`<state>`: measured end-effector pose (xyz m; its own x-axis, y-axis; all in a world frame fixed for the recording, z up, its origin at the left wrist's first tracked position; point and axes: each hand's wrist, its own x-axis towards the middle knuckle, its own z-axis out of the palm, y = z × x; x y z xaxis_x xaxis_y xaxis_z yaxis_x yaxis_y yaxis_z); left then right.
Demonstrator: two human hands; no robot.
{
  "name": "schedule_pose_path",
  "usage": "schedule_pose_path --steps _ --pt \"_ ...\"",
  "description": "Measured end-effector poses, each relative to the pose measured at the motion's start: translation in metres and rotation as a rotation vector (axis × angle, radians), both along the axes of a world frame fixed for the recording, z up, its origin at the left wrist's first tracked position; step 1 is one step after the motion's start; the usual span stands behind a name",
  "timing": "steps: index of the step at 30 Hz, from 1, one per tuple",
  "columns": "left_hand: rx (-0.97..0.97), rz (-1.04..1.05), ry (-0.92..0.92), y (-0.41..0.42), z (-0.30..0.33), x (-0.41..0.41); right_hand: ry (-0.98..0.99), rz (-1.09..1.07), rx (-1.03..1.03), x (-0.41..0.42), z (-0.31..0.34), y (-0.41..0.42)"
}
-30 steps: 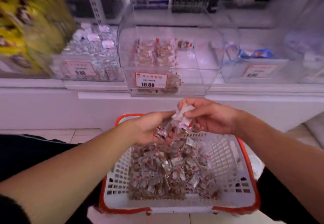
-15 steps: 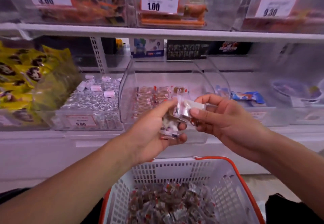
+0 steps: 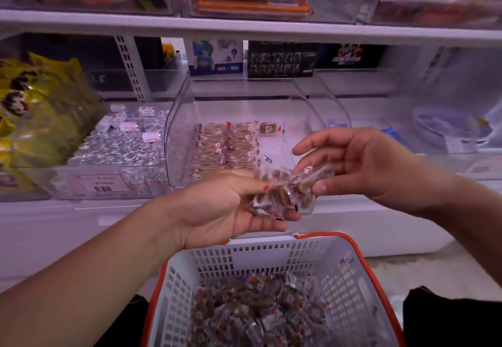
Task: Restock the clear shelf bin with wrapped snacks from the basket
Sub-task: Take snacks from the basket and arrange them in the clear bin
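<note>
Left hand [image 3: 217, 208] cradles a clump of wrapped snacks [image 3: 282, 194], fingers curled beneath it; right hand [image 3: 361, 162] pinches the clump's upper end. Both have risen from the basket [image 3: 350, 273], where they were gathering a second ago, to the front of the clear bin [image 3: 179, 118]. The lift is done; placing presumably follows. Since half a second ago the hands have drawn slightly apart and the clump has spread. The bin holds neat rows [image 3: 225, 143] at its left, bare floor at its right.

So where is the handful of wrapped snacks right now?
Head view, centre: the wrapped snacks sit between left hand and right hand, above the basket, before the clear bin.
</note>
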<state>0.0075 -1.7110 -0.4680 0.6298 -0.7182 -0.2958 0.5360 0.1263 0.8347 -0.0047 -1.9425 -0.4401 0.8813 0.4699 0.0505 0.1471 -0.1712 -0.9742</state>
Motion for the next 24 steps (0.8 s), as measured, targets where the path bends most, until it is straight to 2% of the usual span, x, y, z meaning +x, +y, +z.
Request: schedule_pose_path --steps 5,9,13,16,19,24 --pt "-0.013 -0.126 -0.009 -0.001 0.000 -0.003 -0.091 0.015 -0.107 -0.010 0.002 0.006" --pt "-0.031 -0.089 0.002 0.003 0.001 -0.010 -0.156 -0.113 -0.097 -0.017 -0.006 0.013" --pt "-0.038 -0.021 0.034 0.003 0.001 -0.013 -0.135 -0.026 -0.173 -0.024 -0.019 0.023" --pt "-0.029 0.006 0.019 0.002 0.001 -0.015 -0.188 0.003 -0.269 -0.026 -0.028 0.029" --pt "0.035 -0.062 -0.104 0.007 0.001 -0.014 -0.227 -0.024 -0.289 -0.026 -0.031 0.034" --pt "0.350 -0.061 -0.445 0.004 0.003 -0.011 -0.280 -0.012 -0.315 -0.022 -0.016 0.036"
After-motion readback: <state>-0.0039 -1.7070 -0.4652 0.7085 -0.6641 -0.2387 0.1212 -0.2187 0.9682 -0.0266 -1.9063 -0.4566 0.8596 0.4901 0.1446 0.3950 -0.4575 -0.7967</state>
